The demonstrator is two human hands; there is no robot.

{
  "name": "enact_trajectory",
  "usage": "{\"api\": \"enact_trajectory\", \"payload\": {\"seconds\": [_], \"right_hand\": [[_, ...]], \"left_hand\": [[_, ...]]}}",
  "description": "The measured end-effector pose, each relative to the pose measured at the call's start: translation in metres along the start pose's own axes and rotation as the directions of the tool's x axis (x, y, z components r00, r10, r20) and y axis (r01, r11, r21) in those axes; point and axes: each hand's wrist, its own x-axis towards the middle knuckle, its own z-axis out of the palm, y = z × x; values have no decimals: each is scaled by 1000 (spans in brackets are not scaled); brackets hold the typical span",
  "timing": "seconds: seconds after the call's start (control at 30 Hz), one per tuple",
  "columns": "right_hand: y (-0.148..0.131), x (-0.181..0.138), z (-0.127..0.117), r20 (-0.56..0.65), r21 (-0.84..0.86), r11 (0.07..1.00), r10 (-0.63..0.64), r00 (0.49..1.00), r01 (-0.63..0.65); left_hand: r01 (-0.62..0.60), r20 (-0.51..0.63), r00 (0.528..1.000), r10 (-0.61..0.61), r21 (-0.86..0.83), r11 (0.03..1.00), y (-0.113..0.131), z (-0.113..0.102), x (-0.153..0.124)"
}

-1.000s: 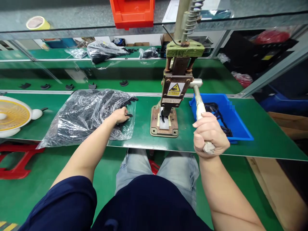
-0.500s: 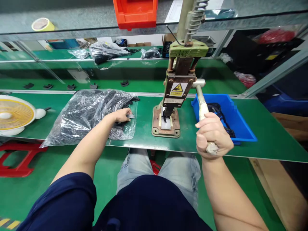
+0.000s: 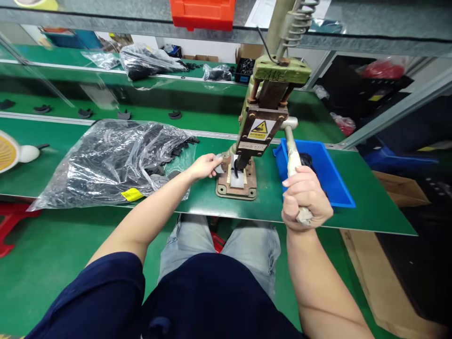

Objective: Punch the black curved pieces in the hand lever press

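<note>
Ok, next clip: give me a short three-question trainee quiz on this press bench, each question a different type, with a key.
1. True or false: the right hand is closed around the press lever.
2. Where is the left hand?
A. inside the plastic bag
B. at the press base, holding a small part
C. in the blue bin
3. Fill in: the blue bin sits on the person's ___ side of the press.

Key: 1 true; 2 B; 3 right.
</note>
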Motion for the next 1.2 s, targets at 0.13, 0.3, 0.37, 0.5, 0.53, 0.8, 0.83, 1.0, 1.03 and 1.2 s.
{"api": "enact_trajectory", "payload": {"seconds": [0.13, 0.3, 0.37, 0.5, 0.53, 0.8, 0.83, 1.0, 1.03, 1.2], "right_hand": [[0, 0, 1, -14, -10, 1000, -7, 1000, 6], [2, -1, 2, -18, -12, 1000, -10, 1000, 10], [2, -1, 1, -19, -6, 1000, -16, 1000, 16], [2, -2, 1, -30, -16, 1000, -3, 1000, 2], [2, -2, 1, -32, -23, 1000, 1, 999, -2], [0, -1, 1, -12, -33, 999, -2, 1000, 1], [0, -1, 2, -14, -29, 1000, -2, 1000, 2], [3, -1, 2, -27, -2, 999, -37, 999, 37], [4, -2, 3, -30, 2, 999, -42, 999, 42], [4, -3, 3, -43, -1, 999, -33, 999, 33]], "left_hand": [[33, 126, 992, -15, -143, 989, 9, 32, 2], [86, 169, 985, -46, -240, 967, 16, 35, -2], [114, 142, 987, -80, -247, 962, 16, 27, -2], [137, 174, 979, -105, -182, 974, 14, 18, -1], [113, 172, 981, -87, -145, 983, 13, 18, -1], [-100, 114, 989, 96, 27, 995, 5, 23, 15], [-112, 135, 985, 108, 29, 993, 5, 21, 18], [-140, 218, 968, 126, 53, 989, 5, 13, 26], [-138, 227, 966, 122, 53, 989, 5, 13, 27], [-120, 226, 968, 109, 34, 992, 6, 13, 27]]}}
